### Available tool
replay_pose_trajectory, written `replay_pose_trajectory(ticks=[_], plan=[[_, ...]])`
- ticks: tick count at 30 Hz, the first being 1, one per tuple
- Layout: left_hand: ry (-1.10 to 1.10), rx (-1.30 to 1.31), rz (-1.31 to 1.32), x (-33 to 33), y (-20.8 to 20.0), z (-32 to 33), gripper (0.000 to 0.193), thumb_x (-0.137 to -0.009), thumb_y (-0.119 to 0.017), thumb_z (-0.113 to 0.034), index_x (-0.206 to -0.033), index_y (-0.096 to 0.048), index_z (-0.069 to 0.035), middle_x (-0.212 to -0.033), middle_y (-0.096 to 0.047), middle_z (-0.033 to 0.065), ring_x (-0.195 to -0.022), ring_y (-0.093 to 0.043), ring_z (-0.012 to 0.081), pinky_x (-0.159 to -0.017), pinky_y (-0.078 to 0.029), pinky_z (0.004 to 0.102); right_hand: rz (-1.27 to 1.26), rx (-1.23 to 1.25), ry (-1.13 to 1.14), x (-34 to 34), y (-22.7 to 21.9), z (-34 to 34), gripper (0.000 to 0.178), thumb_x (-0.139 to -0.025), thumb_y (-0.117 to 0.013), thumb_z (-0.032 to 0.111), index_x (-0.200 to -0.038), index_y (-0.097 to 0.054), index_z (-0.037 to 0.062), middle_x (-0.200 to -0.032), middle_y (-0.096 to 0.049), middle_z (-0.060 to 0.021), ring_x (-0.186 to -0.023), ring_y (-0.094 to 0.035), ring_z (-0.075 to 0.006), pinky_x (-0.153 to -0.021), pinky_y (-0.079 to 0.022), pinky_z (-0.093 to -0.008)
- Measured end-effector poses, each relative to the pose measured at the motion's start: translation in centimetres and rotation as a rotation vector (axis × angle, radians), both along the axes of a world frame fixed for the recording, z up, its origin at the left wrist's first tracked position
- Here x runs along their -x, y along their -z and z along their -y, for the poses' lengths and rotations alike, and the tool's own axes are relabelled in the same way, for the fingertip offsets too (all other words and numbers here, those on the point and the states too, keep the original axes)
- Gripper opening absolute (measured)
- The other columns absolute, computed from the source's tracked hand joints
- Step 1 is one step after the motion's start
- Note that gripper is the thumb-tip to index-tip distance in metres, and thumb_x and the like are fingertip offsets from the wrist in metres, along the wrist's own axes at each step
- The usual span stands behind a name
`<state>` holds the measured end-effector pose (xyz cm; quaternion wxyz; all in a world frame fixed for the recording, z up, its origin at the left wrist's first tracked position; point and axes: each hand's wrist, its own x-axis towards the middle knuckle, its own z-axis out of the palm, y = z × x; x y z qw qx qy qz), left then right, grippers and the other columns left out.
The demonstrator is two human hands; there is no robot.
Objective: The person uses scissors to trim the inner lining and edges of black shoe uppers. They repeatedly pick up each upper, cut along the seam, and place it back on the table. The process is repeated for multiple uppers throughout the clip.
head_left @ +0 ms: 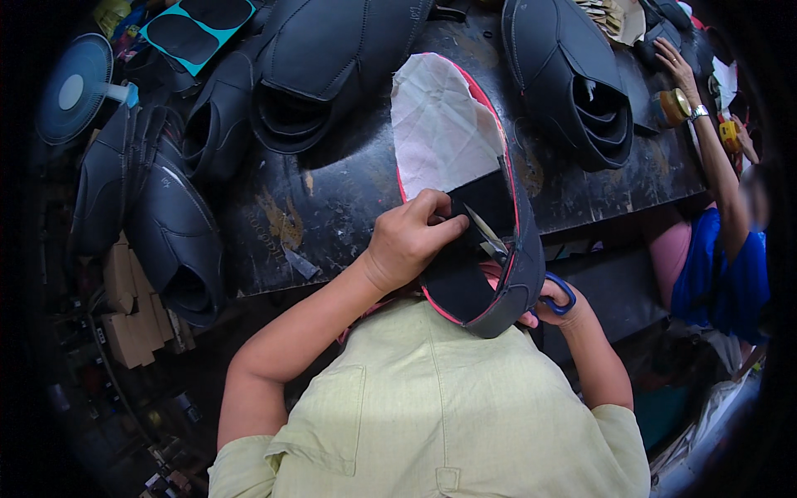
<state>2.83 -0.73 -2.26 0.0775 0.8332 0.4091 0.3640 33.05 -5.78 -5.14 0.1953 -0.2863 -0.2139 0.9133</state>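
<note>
A black shoe upper (525, 278) with a red edge lies lengthwise before me, its near end close to my body. Its inside shows a whitish lining (444, 124) at the far end and black lining nearer to me. My left hand (413, 236) is closed in a pinch on the black lining at the upper's left side. Scissors with blue handles (566, 292) are gripped in my right hand (554, 311), partly hidden behind the upper. Their blades (485, 226) reach across the inside of the upper, with the tips near my left fingertips.
Stacked black uppers (324, 66) stand on the dark worn table (332, 191), with more at left (170, 224) and right (569, 83). A blue fan (75, 87) and cardboard boxes (133, 307) are at left. At right, a co-worker's arm (722, 158) reaches over the table near a jar (671, 108).
</note>
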Motion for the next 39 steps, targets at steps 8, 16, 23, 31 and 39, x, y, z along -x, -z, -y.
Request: replay_pose_trajectory(ticks=[8, 16, 23, 31, 39], plan=[[0.027, 0.011, -0.023, 0.1, -0.2, 0.0, 0.017, -0.079, -0.073, -0.008, -0.095, -0.074, -0.013, -0.095, -0.061, 0.0055, -0.072, -0.068, 0.0171, -0.058, -0.056, 0.0298, 0.03, 0.076, 0.149, 0.7, -0.2, 0.1, 0.027, -0.092, -0.071, 0.025, -0.103, -0.07, 0.0011, -0.077, -0.067, -0.0055, -0.059, -0.06, -0.0113, -0.053, -0.047, -0.0219], [0.033, 0.0, -0.026, 0.1, -0.2, 0.0, 0.018, -0.078, -0.073, -0.008, -0.095, -0.073, -0.012, -0.094, -0.061, 0.0055, -0.072, -0.067, 0.0169, -0.058, -0.056, 0.0297, 0.036, 0.06, 0.172, 1.4, -1.0, 0.0, 0.025, -0.093, -0.071, 0.026, -0.1, -0.07, 0.001, -0.077, -0.066, -0.0042, -0.058, -0.059, -0.0092, -0.05, -0.044, -0.0198], [0.016, 0.02, -0.031, 0.2, 0.0, 0.1, 0.018, -0.078, -0.073, -0.007, -0.096, -0.073, -0.012, -0.096, -0.062, 0.0056, -0.073, -0.068, 0.0174, -0.059, -0.057, 0.0303, 0.159, -0.013, 0.17, 1.4, -1.5, 0.0, 0.025, -0.092, -0.074, 0.024, -0.094, -0.069, -0.0004, -0.074, -0.065, -0.0023, -0.051, -0.055, -0.0065, -0.045, -0.041, -0.019], [-0.181, 0.045, 0.339, 3.0, -3.1, 0.4, 0.024, -0.084, -0.069, 0.008, -0.103, -0.063, -0.005, -0.099, -0.063, 0.0139, -0.085, -0.067, 0.0311, -0.071, -0.055, 0.0353, 0.168, -0.026, 0.109, -0.1, -0.2, -0.1, 0.053, -0.085, -0.082, 0.044, -0.107, -0.067, -0.0025, -0.072, -0.065, -0.0052, -0.05, -0.057, -0.0087, -0.044, -0.04, -0.0207], [-0.194, 0.491, -0.16, 7.0, -7.4, 3.8, 0.042, -0.081, -0.074, -0.001, -0.123, -0.069, -0.008, -0.12, -0.066, 0.0117, -0.11, -0.064, 0.0325, -0.092, -0.052, 0.0417, 0.042, -0.114, 0.045, 0.2, 0.0, -0.1, 0.05, -0.087, -0.077, 0.049, -0.097, -0.065, 0.0013, -0.068, -0.061, -0.0039, -0.052, -0.055, -0.0105, -0.047, -0.036, -0.0228]])
